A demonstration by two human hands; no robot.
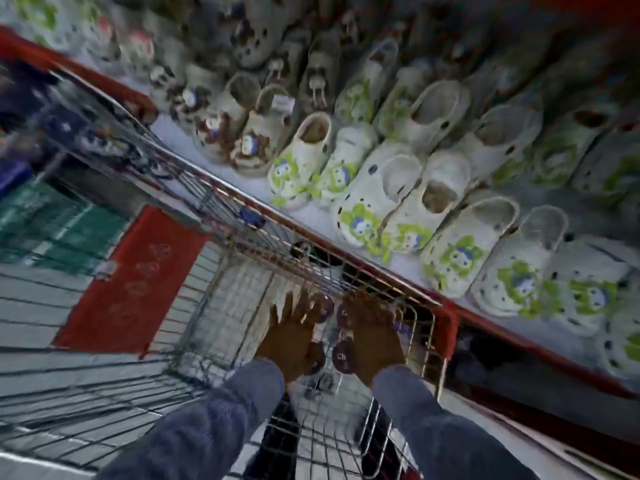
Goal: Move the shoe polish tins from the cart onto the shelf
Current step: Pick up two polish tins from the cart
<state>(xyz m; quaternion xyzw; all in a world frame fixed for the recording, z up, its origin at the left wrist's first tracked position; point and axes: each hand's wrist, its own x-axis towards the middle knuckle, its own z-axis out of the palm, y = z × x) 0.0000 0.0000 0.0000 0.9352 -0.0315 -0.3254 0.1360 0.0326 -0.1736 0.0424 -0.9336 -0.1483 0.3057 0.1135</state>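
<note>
Dark maroon tins (342, 356); white clogs (398, 188), green-blue print; red-trimmed cart (446, 327).

Wire cart (263, 233), red-trimmed rim: dark round shoe polish tins (341, 356) on mesh floor, clustered in corner nearest shelf. Shelf (194, 138), pale surface, red front edge, just beside cart: rows of white clogs (377, 199) with green-blue character prints; brown-decorated clogs (239, 133) further along.
</note>
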